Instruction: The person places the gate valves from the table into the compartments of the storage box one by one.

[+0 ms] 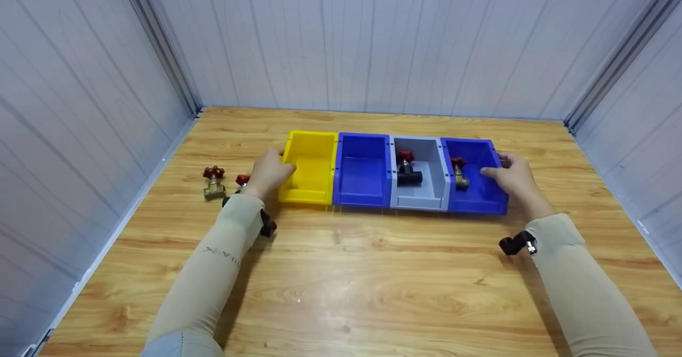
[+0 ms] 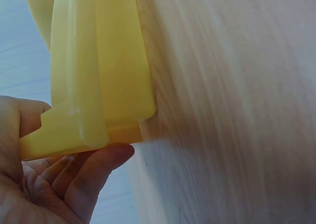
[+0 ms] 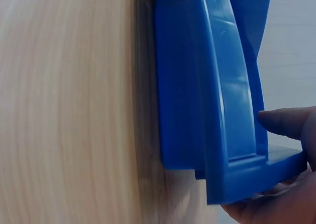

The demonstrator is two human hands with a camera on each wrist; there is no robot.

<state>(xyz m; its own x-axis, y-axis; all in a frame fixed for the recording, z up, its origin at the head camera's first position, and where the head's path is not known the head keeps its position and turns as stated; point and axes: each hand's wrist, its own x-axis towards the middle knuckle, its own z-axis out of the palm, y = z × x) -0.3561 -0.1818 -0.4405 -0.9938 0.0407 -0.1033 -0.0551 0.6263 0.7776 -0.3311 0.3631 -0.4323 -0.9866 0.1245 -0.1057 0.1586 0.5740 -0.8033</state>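
Pinching the yellow bin (image 1: 309, 196) by its outer wall, the left hand (image 1: 268, 174) matches the right hand (image 1: 514, 179), clamped on the end blue bin (image 1: 478, 207); I'd keep both ends level lest the valves inside (image 1: 409, 178) slide; the row (image 1: 393, 186) sits nearer the table's rear edge (image 1: 381, 116), roomier in front; loose valves (image 1: 214, 191) lie near the left hand.

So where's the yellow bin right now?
In the head view, the yellow bin is at the left end of the row, right beside a blue bin, with the left hand gripping its outer side.
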